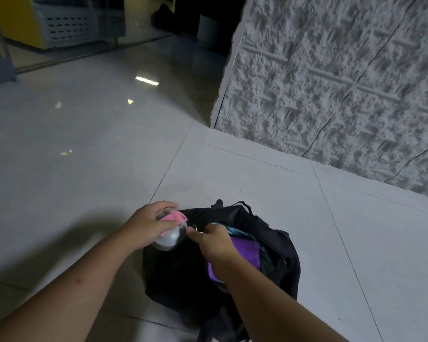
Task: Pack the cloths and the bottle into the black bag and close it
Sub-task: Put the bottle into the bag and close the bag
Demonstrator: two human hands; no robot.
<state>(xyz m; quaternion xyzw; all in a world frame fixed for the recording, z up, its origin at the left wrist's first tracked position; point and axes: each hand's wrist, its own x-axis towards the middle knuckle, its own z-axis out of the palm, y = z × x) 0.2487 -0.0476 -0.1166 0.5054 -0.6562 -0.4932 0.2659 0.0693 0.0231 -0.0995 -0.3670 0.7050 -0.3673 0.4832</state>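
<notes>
A: Left hand (147, 227)?
B: Palm down, fingers wrapped over the pink-lidded bottle (169, 233), held tilted at the black bag (277, 257) mouth's left edge.
A: Right hand (214, 243)?
B: Pinched on the bag's opening edge beside the bottle. Purple cloth (246, 253) lies inside the bag, on the tiled floor (84, 169).

Bag (269, 233) on floor (84, 169), cloth (245, 253) inside, bottle (169, 239) at its left edge, wall (344, 95) behind.
</notes>
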